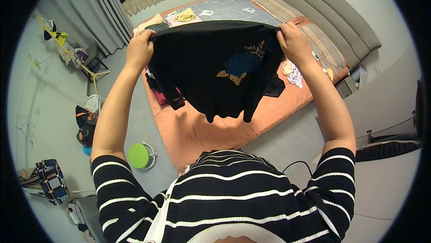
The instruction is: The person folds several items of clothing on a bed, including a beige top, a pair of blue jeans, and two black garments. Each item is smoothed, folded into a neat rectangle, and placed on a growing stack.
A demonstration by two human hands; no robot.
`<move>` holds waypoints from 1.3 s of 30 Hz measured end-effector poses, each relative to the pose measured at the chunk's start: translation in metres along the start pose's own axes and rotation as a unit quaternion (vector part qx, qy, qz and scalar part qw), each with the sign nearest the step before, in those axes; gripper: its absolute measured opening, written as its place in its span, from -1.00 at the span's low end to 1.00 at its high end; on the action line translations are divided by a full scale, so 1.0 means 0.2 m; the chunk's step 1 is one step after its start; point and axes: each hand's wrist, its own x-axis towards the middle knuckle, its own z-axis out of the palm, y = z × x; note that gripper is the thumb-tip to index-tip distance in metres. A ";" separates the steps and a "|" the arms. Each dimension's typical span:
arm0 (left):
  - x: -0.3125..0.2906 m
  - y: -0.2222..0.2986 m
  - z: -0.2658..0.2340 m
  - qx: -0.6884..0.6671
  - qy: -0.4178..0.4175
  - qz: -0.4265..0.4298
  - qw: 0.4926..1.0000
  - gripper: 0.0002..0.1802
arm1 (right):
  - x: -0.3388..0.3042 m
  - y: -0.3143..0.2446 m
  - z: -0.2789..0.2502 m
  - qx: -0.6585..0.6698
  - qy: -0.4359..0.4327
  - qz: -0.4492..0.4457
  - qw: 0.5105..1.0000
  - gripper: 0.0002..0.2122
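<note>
A black knit sweater (197,59) with a blue and tan pattern hangs spread out over the bed, held up between my two hands. My left hand (140,49) grips its upper left corner, fingers closed round the cloth. At the upper right corner my right hand (294,42) is closed on the same sweater. Its sleeves dangle at the lower edge, above the orange bed cover (202,137). Part of the bed behind the sweater is hidden.
On the bed lie a yellow cloth (185,15), white garments (293,74) and a striped pillow (322,45). A green round stool (139,155) stands left of the bed. Farther left are a yellow coat stand (92,74) and hanging bags (86,126). A padded headboard (323,7) rises behind.
</note>
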 end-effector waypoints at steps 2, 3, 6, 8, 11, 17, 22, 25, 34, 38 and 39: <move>0.01 0.01 0.01 -0.116 -0.012 -0.074 0.990 -0.77 | 0.02 0.07 0.05 0.074 0.031 0.015 0.997 -0.83; 0.00 0.03 0.01 -0.367 -0.059 -0.179 0.911 -0.73 | 0.02 0.10 0.06 0.108 0.046 0.024 0.993 -0.84; -0.06 0.24 -0.08 -0.646 -0.093 -0.282 0.703 -0.75 | 0.02 0.00 -0.02 0.568 -0.046 0.333 0.751 -0.84; -0.08 0.27 -0.13 -0.590 -0.118 -0.289 0.744 -0.72 | 0.02 -0.04 -0.06 0.629 -0.026 0.348 0.694 -0.82; -0.08 0.18 -0.11 -0.480 -0.146 -0.263 0.824 -0.72 | 0.03 0.02 -0.01 0.646 -0.042 0.352 0.676 -0.79; -0.12 -0.07 -0.08 -0.200 -0.112 -0.107 0.967 -0.73 | 0.00 0.03 -0.02 0.610 -0.236 0.241 0.717 -0.75; -0.16 0.08 -0.13 -0.330 -0.170 -0.332 0.867 -0.73 | -0.01 0.00 -0.02 0.568 -0.268 0.205 0.751 -0.76; -0.17 -0.01 -0.08 -0.262 -0.154 -0.256 0.918 -0.72 | 0.02 -0.01 0.00 0.545 -0.271 0.245 0.755 -0.75; -0.18 0.10 -0.08 -0.468 -0.205 -0.362 0.780 -0.56 | 0.00 -0.19 -0.10 0.582 -0.259 0.355 0.684 -0.73; -0.23 0.17 -0.18 -0.745 -0.249 -0.283 0.551 -0.53 | -0.04 -0.14 -0.13 0.720 -0.376 0.182 0.554 -0.70; -0.23 0.20 -0.17 -0.779 -0.238 -0.257 0.519 -0.53 | -0.02 -0.13 -0.10 0.732 -0.374 0.151 0.550 -0.72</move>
